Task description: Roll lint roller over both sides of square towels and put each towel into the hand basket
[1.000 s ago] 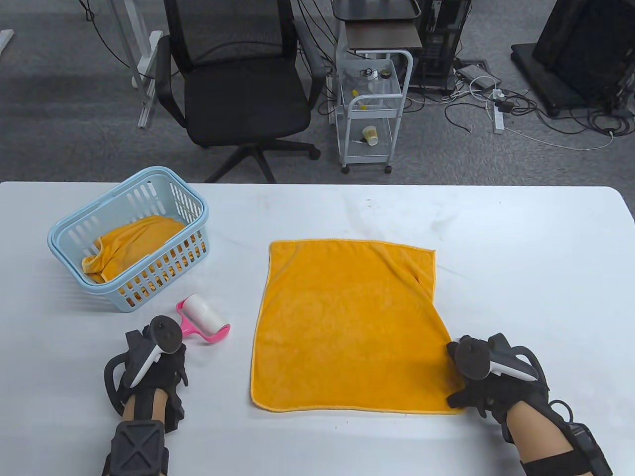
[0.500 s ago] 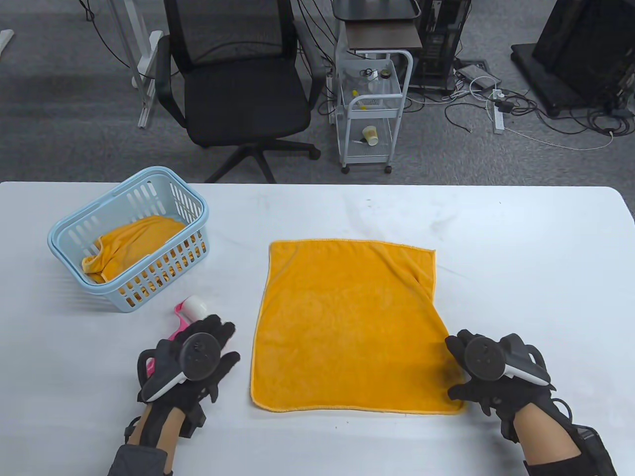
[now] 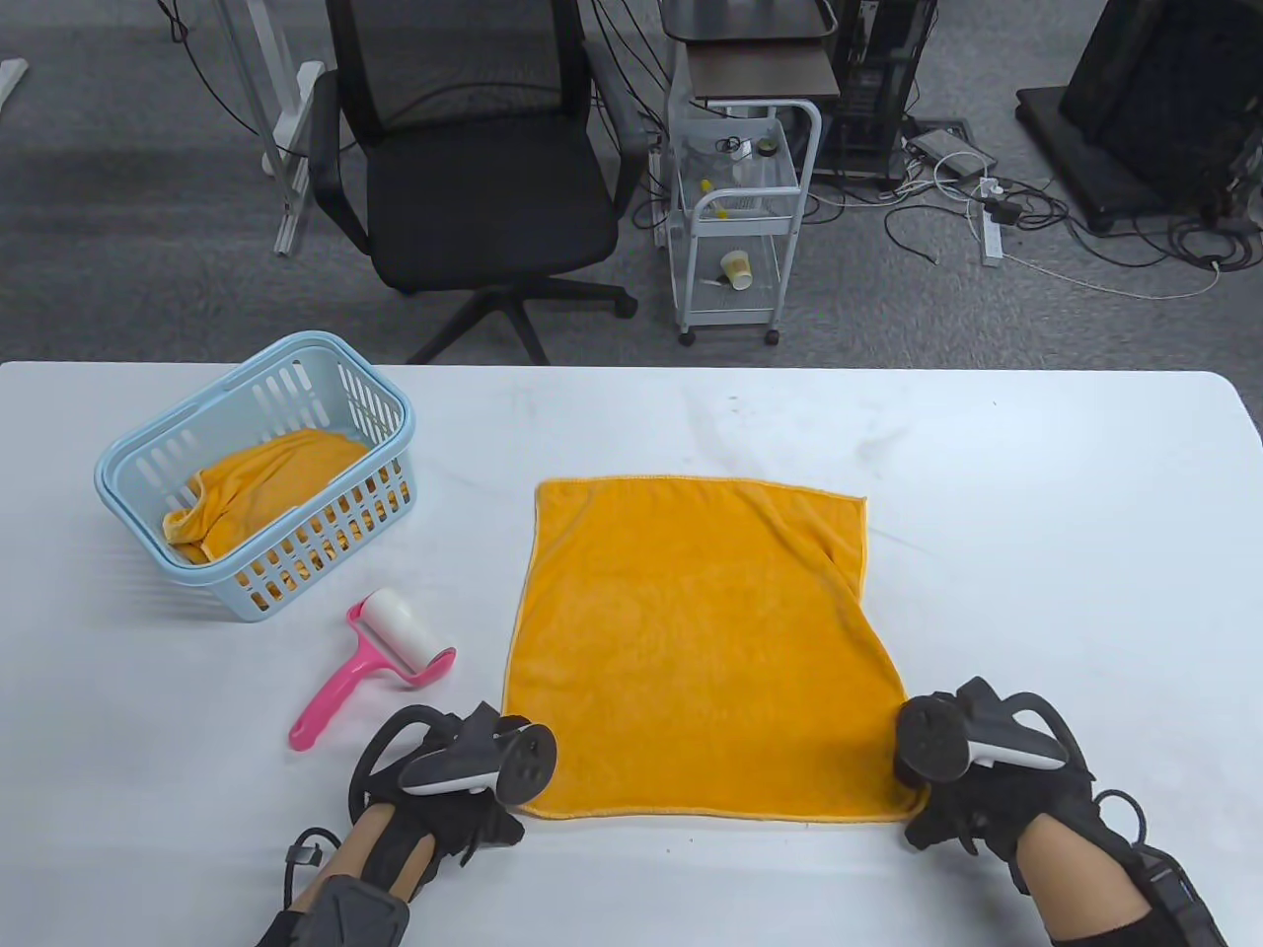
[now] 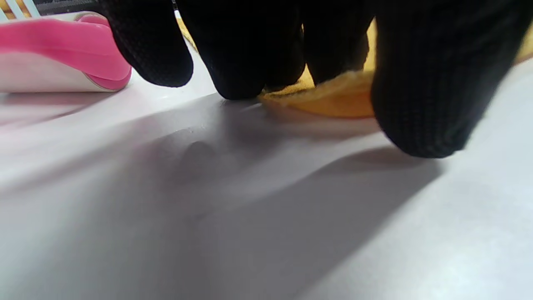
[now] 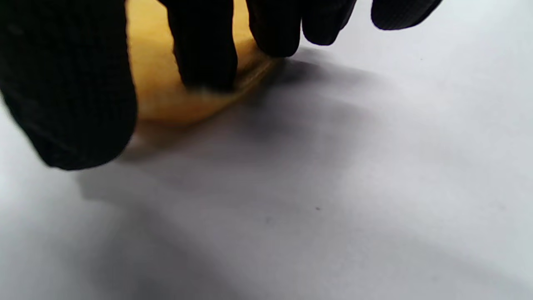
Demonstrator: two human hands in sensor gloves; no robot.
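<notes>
An orange square towel (image 3: 691,646) lies flat near the front edge of a white table (image 3: 1036,513). The left hand (image 3: 464,779) pinches its front-left corner, and the right hand (image 3: 972,779) pinches its front-right corner, fingers curled. A pink lint roller (image 3: 380,656) lies untouched left of the towel, before a blue hand basket (image 3: 257,473) holding another orange towel (image 3: 266,483).
</notes>
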